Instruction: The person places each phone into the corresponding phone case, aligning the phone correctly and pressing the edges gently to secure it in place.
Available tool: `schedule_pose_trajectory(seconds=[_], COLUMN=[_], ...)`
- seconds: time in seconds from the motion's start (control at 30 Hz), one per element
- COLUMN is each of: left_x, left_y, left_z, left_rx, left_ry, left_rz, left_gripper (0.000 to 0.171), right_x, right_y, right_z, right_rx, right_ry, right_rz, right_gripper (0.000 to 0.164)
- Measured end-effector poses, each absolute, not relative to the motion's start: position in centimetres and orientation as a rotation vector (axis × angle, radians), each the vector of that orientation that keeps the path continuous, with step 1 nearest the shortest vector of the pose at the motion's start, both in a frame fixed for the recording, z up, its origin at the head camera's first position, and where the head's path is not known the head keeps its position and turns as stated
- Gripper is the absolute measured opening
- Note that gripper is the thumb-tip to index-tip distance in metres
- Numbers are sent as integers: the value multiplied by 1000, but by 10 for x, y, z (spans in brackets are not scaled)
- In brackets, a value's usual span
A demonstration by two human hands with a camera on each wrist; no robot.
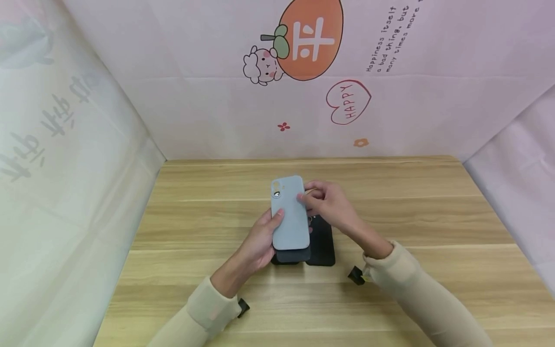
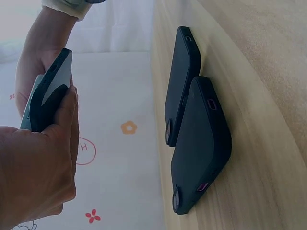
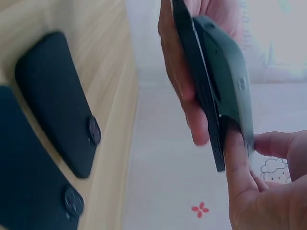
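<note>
My left hand (image 1: 260, 241) holds a dark phone (image 3: 199, 81) together with a light blue phone case (image 1: 290, 217), thumb over the case's back. The case has a camera cutout at its upper left. My right hand (image 1: 331, 205) pinches the case's upper right edge. In the right wrist view, the right thumb lies outside the case and a finger reaches in between case and phone. There the two stand partly apart at a slant, a gap showing along the side. The dark phone sticks out below the case in the head view.
Two black phones (image 2: 184, 91) (image 2: 201, 143) lie side by side on the wooden table (image 1: 208, 207), under the hands, camera rings visible. A printed white cloth (image 1: 208, 96) hangs behind the table and at its sides. Small black pieces (image 1: 357, 275) sit by both cuffs.
</note>
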State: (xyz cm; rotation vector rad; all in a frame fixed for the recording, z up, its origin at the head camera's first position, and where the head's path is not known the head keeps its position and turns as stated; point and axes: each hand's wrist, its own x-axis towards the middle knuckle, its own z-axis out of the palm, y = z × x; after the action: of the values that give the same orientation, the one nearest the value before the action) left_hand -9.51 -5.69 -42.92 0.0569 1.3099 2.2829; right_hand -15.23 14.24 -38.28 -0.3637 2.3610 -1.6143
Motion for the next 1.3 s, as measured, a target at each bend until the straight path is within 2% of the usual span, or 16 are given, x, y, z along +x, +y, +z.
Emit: schedule_pose_trajectory(seconds=[0.23, 0.5, 0.77, 1.3], left_x=[-93, -88, -82, -79], left_y=[-57, -56, -51, -49], left_z=[-429, -429, -429, -429], left_rx=[95, 123, 187, 193], left_ry=[1290, 1327, 1378, 1369], left_rz=[2272, 2172, 2071, 2055], left_gripper=[47, 47, 47, 47], right_x=[-161, -168, -170, -167], right_y=[149, 154, 150, 149], right_z=[-383, -382, -377, -380], right_rx=[-450, -466, -349, -379], right_ry=[2584, 2584, 2340, 2247], right_rz=[-1621, -1501, -1439, -1467], right_gripper=[17, 28, 42, 33])
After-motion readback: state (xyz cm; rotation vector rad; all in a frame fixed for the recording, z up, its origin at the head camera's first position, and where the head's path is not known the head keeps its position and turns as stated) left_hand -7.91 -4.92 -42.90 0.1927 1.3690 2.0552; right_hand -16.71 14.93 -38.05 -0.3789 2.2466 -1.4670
